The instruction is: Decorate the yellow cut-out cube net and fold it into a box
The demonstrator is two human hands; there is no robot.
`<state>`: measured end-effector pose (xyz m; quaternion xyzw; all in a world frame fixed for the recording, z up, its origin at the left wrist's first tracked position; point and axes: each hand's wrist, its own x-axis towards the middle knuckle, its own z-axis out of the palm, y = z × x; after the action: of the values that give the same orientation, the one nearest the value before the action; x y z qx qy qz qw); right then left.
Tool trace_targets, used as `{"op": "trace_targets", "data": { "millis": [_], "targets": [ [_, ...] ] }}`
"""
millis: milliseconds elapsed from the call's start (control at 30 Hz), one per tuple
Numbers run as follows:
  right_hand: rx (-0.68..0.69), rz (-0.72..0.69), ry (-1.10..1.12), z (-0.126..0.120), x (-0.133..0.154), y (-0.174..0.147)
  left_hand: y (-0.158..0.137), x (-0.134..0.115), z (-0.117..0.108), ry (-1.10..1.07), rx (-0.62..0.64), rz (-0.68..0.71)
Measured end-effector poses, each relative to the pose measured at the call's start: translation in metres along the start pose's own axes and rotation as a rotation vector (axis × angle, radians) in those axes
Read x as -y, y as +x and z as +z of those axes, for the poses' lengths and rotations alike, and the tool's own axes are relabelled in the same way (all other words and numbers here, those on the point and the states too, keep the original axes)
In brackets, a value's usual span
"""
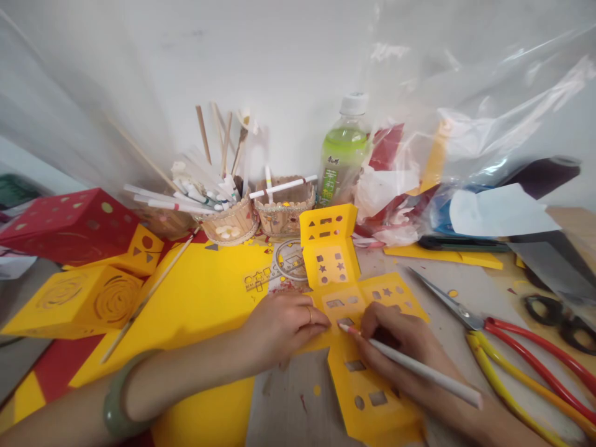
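A cross-shaped yellow card [330, 267] with folded edges and cut-out shapes lies on the table. Stars, circles, triangles and rectangles are punched through its panels. My left hand [284, 323] rests flat on the card's left side, fingers stretched out and a ring on one of them. In my right hand [405, 338] is a slim white marker pen [428, 374], held in a writing grip. Its reddish tip touches the middle panel near a cut-out, close to my left fingertips. The lower panels are partly covered by my right hand.
Large scissors [475, 320] lie open at the right, black-handled scissors [549, 313] beyond. Behind stand baskets of markers [228, 223] and a green drink bottle [344, 149]. A stencil ruler [265, 270] lies near yellow sheets [200, 292]. Red [74, 223] and yellow boxes [79, 304] sit left.
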<state>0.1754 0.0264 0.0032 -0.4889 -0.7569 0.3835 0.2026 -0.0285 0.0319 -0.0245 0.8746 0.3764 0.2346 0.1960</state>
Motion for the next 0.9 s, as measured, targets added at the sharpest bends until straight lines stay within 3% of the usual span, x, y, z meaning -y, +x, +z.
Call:
{"op": "trace_targets", "data": {
  "millis": [167, 900],
  "targets": [
    [-0.069, 0.005, -0.030, 0.0028, -0.0012, -0.0014, 0.0006, -0.0018, -0.0019, -0.002, -0.005, 0.009],
    [-0.070, -0.125, -0.122, 0.0106, -0.0087, -0.0012, 0.0003, -0.0001, 0.0017, 0.009, -0.012, -0.001]
  ]
}}
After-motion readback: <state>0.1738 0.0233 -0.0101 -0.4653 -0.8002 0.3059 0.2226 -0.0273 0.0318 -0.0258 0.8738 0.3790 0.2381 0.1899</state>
